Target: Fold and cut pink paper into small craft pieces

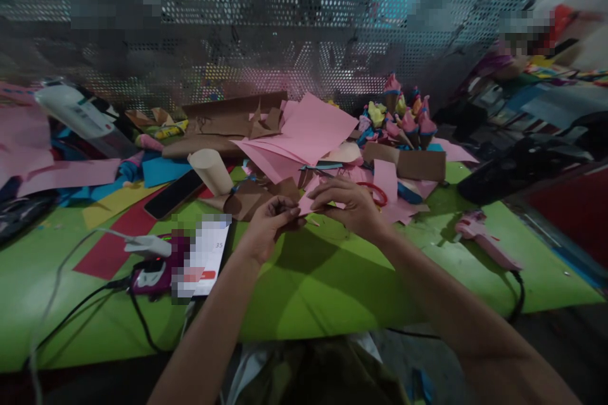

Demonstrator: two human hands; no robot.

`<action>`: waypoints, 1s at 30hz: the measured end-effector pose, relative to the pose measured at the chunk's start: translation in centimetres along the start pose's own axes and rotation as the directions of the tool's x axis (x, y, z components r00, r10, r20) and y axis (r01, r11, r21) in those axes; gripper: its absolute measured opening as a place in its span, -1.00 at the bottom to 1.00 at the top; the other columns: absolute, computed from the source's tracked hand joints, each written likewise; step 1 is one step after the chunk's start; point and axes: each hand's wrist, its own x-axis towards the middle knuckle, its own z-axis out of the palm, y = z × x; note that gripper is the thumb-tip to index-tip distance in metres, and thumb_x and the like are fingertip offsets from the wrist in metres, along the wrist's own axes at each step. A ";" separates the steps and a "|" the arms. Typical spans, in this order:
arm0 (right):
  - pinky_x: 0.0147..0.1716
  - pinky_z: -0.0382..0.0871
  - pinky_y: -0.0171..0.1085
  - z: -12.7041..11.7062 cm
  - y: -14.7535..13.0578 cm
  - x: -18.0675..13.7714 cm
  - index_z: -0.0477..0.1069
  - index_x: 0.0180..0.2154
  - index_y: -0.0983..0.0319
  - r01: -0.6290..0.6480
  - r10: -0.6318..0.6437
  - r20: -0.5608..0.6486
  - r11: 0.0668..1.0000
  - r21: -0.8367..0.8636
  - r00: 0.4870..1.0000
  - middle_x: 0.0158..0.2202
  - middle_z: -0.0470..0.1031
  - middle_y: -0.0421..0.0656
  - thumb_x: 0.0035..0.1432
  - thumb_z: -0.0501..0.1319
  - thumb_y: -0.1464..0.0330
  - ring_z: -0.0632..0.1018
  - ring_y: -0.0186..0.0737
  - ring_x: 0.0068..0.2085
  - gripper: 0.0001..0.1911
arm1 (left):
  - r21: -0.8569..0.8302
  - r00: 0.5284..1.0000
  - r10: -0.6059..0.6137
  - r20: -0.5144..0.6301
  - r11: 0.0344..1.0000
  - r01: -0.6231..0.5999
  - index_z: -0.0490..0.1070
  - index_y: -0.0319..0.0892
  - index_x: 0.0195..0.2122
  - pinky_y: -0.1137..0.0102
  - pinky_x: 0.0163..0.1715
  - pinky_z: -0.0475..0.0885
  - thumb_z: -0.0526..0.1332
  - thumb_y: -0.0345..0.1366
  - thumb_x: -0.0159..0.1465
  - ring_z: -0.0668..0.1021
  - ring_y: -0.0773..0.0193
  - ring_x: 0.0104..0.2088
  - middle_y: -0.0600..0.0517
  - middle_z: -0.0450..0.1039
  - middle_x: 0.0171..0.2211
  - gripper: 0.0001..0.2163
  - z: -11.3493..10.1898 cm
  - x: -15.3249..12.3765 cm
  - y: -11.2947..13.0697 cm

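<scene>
Over the green table (304, 278), my left hand (266, 225) and my right hand (350, 204) meet on a small pink paper piece (308, 202). The left fingers pinch its near left edge. The right fingers curl over its right side from above. Just behind the hands lie brown paper pieces (251, 199) and a heap of pink paper sheets (304, 133). A red ring (375, 192) shows behind my right hand.
A beige paper cone (211, 171) and a black phone (173, 193) lie left of the heap. A pink glue gun (482, 237) with cord rests right. A phone (206, 256) and purple device (152, 272) sit front left. Finished paper cones (403, 117) stand by the perforated metal wall.
</scene>
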 end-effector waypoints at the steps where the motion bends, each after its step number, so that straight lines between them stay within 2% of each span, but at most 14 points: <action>1: -0.01 0.38 -0.04 0.1 -0.1 0.0 0.60 -0.35 0.04 -0.009 0.009 -0.007 1.000 0.003 1.000 -0.17 0.61 -0.15 0.12 0.34 0.32 0.55 -0.06 -0.07 -0.94 | -0.007 0.999 0.025 -0.019 1.000 -0.025 0.39 -0.19 -0.38 0.45 -0.42 0.51 0.55 -0.27 -0.19 0.56 0.39 -0.51 0.14 0.48 -0.47 -0.59 0.0 0.1 -0.1; 4: 0.05 0.36 -0.09 0.4 -0.1 -0.1 0.57 -0.18 0.04 -0.063 0.070 -0.116 0.996 0.063 0.991 0.06 0.51 -0.14 0.10 0.32 0.38 0.49 -0.08 0.06 -0.78 | 0.003 0.989 0.131 -0.073 0.991 -0.132 0.43 -0.19 -0.29 0.35 -0.31 0.57 0.54 -0.25 -0.16 0.59 0.34 -0.42 0.08 0.53 -0.39 -0.57 0.1 0.4 -0.2; 6: -0.03 0.39 -0.15 0.7 0.3 -0.2 0.51 -0.05 0.05 -0.134 0.161 -0.188 0.980 0.150 0.969 0.08 0.47 -0.13 0.12 0.30 0.38 0.51 -0.15 -0.02 -0.68 | 0.029 0.975 0.198 -0.103 0.980 -0.196 0.44 -0.20 -0.27 0.30 -0.25 0.59 0.53 -0.24 -0.13 0.60 0.30 -0.37 0.04 0.56 -0.34 -0.57 0.1 0.5 -0.2; 8: -0.12 0.41 -0.20 1.0 0.9 -0.3 0.47 -0.03 0.09 -0.212 0.269 -0.184 0.936 0.280 0.945 -0.02 0.51 -0.13 0.16 0.28 0.32 0.52 -0.21 -0.14 -0.69 | 0.068 0.961 0.250 -0.119 0.968 -0.243 0.46 -0.21 -0.26 0.27 -0.23 0.60 0.52 -0.22 -0.11 0.62 0.28 -0.35 0.02 0.57 -0.33 -0.58 0.2 0.6 -0.3; 11: -0.17 0.40 -0.24 1.7 1.7 -0.4 0.48 -0.12 0.15 -0.305 0.372 -0.072 0.843 0.444 0.925 -0.17 0.54 -0.15 0.13 0.31 0.19 0.52 -0.22 -0.18 -0.71 | 0.189 0.938 0.331 -0.107 0.933 -0.307 0.46 -0.21 -0.28 0.27 -0.23 0.60 0.48 -0.20 -0.05 0.62 0.27 -0.37 0.02 0.58 -0.37 -0.64 0.5 0.4 -0.4; 14: -0.21 0.39 -0.26 2.2 1.9 -0.4 0.48 -0.21 0.19 -0.356 0.425 -0.030 0.794 0.493 0.905 -0.24 0.53 -0.17 0.00 0.40 0.15 0.51 -0.24 -0.23 -0.65 | 0.388 0.898 0.438 -0.051 0.837 -0.386 0.48 -0.20 -0.28 0.33 -0.24 0.58 0.41 -0.25 0.03 0.62 0.27 -0.36 0.02 0.58 -0.38 -0.75 0.8 0.1 -0.6; 17: -0.32 0.37 -0.30 2.6 2.0 -0.2 0.47 -0.33 0.21 -0.345 0.449 -0.074 0.771 0.535 0.890 -0.37 0.49 -0.22 -0.07 0.43 0.12 0.48 -0.29 -0.35 -0.64 | 0.542 0.860 0.511 0.012 0.719 -0.435 0.50 -0.17 -0.26 0.38 -0.27 0.55 0.32 -0.31 0.11 0.61 0.28 -0.34 0.02 0.59 -0.36 -0.84 0.8 -0.1 -0.9; 21: -0.40 0.31 -0.32 2.6 2.3 -0.1 0.44 -0.44 0.22 -0.328 0.448 -0.112 0.782 0.530 0.887 -0.48 0.42 -0.25 -0.09 0.43 0.11 0.40 -0.34 -0.44 -0.65 | 0.632 0.852 0.518 0.079 0.635 -0.445 0.48 -0.14 -0.19 0.35 -0.23 0.53 0.26 -0.30 0.19 0.61 0.25 -0.31 -0.01 0.59 -0.31 -0.83 0.6 -0.1 -1.2; 25: -0.41 0.30 -0.31 2.4 2.1 -0.2 0.43 -0.45 0.22 -0.359 0.458 -0.110 0.806 0.471 0.882 -0.51 0.39 -0.26 -0.06 0.41 0.11 0.38 -0.33 -0.45 -0.66 | 0.740 0.871 0.453 0.193 0.515 -0.432 0.42 -0.12 -0.08 0.33 -0.22 0.48 0.16 -0.28 0.27 0.60 0.21 -0.26 -0.04 0.57 -0.22 -0.79 0.5 -0.2 -1.0; 27: -0.40 0.29 -0.31 2.4 1.7 -0.3 0.44 -0.44 0.22 -0.366 0.447 -0.096 0.822 0.437 0.889 -0.50 0.40 -0.25 -0.04 0.40 0.13 0.39 -0.33 -0.44 -0.69 | 0.817 0.890 0.391 0.234 0.417 -0.398 0.40 -0.12 -0.13 0.33 -0.25 0.45 0.11 -0.23 0.32 0.58 0.19 -0.28 -0.03 0.55 -0.27 -0.83 0.7 -0.3 -0.9; 30: -0.40 0.28 -0.31 2.5 0.8 -0.3 0.45 -0.45 0.23 -0.356 0.411 -0.079 0.858 0.371 0.908 -0.49 0.42 -0.24 0.00 0.37 0.16 0.40 -0.33 -0.43 -0.73 | 0.903 0.916 0.333 0.224 0.284 -0.323 0.35 -0.12 -0.29 0.32 -0.31 0.39 0.03 -0.16 0.36 0.54 0.17 -0.37 0.00 0.47 -0.41 -0.80 0.8 -0.4 -1.0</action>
